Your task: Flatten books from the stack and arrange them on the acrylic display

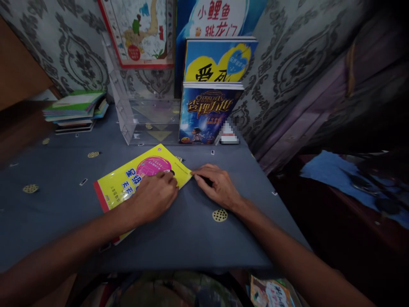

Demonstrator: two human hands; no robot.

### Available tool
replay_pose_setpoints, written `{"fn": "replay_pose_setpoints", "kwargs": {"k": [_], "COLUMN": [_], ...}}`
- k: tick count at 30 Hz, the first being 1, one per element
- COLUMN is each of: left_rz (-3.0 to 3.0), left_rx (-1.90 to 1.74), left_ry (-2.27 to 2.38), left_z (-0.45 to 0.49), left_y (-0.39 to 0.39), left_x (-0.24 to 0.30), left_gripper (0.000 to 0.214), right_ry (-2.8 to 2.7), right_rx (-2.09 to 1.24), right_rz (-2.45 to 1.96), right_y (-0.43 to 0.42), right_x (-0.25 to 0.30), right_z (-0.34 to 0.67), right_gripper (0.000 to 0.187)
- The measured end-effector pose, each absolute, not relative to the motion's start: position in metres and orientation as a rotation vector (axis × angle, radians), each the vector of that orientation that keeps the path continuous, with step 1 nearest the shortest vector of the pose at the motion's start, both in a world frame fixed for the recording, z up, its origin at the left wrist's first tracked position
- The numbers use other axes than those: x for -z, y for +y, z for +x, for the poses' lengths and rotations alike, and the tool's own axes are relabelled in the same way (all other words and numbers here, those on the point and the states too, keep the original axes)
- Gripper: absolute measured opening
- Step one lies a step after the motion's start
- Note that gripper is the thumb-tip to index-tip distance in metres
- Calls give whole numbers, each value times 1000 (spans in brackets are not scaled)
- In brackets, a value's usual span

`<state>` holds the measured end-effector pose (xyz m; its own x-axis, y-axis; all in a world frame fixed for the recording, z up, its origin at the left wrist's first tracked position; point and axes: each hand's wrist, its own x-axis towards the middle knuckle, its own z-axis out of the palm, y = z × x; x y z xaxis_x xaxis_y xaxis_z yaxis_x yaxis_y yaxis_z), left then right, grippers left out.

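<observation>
A yellow book (123, 172) with a pink circle, blue lettering and a red edge lies aslant on the table. My left hand (156, 194) rests on its cover with the fingers curled in. A small black spot shows by those fingertips; whether it is print or something held, I cannot make out. At the book's right corner, the thumb and fingers of my right hand (217, 185) are pinched together on the tip. The side of that hand lies on the tablecloth (198, 238).
Behind stands a clear acrylic rack (153, 113) holding a dark blue book (206, 115), a blue-and-yellow book (220, 59) and a red-framed picture book (143, 34). A pile of books (75, 108) lies back left. Below the front edge is an orange book (270, 292).
</observation>
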<state>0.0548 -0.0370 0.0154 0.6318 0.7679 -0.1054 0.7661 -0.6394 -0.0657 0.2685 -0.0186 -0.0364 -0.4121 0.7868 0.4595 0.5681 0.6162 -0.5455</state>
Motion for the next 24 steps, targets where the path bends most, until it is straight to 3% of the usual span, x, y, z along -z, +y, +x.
{"fn": "replay_pose_setpoints", "kwargs": {"k": [10, 24], "left_rz": [-2945, -2608], "left_rx": [101, -57], "left_ry": [-1238, -1524], "left_z": [10, 25], "left_y": [-29, -39], "left_x": [-1, 8], "left_gripper": [35, 47], "right_ry": [-2148, -2228], "right_rx": [-407, -374], "right_rz": [-967, -1026], "right_y": [-22, 24], "right_x": [32, 31], "right_z": [265, 253], "right_gripper": [27, 34]}}
